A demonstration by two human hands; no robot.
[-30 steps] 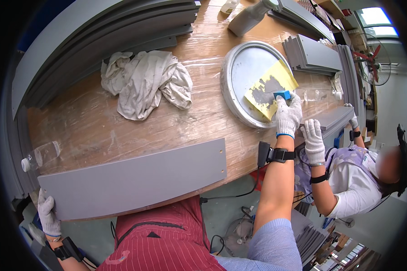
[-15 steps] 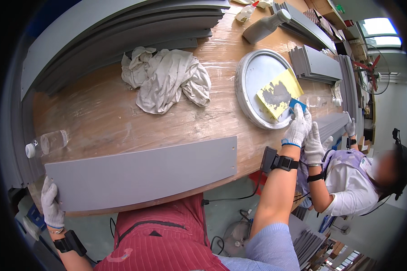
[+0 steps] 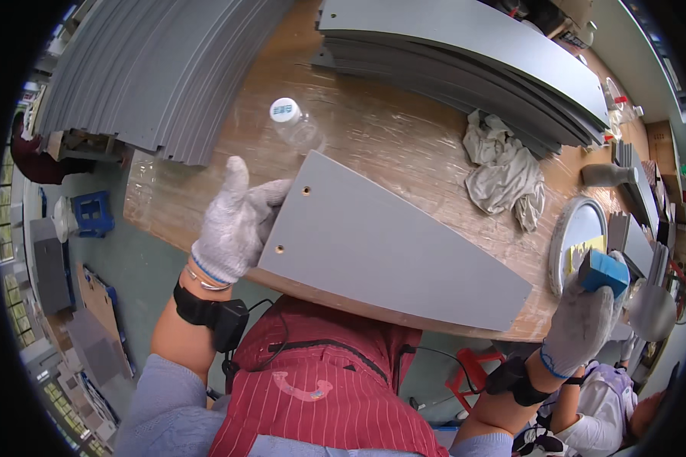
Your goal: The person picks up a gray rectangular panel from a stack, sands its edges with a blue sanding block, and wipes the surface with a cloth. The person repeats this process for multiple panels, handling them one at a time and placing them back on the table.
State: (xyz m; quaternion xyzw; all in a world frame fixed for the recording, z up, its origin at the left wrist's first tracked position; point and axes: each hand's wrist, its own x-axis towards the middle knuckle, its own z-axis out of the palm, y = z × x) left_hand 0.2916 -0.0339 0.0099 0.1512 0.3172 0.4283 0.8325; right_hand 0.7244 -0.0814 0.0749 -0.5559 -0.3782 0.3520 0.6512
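A long grey board (image 3: 389,251) with holes at its left end lies along the table's near edge. At that end is my left hand (image 3: 238,221) in a white glove, its fingers bent against the edge with their tips hidden and its thumb sticking up. My gloved right hand (image 3: 585,324) grips a small blue block (image 3: 604,272), raised beyond the board's right end. Behind the block, a yellow sheet (image 3: 585,251) lies on a round grey lid (image 3: 568,217); the hand and block partly cover both.
A clear bottle with a white cap (image 3: 286,111) stands behind the board. A crumpled white cloth (image 3: 503,171) lies farther right. Stacks of grey boards (image 3: 168,68) fill the table's far side. A grey bottle (image 3: 608,175) is at the right, and a co-worker (image 3: 606,396) at the lower right.
My view has swung left. My right hand has lifted the blue block off the yellow sheet and brought it back towards me. My left hand stays at the board's left end.
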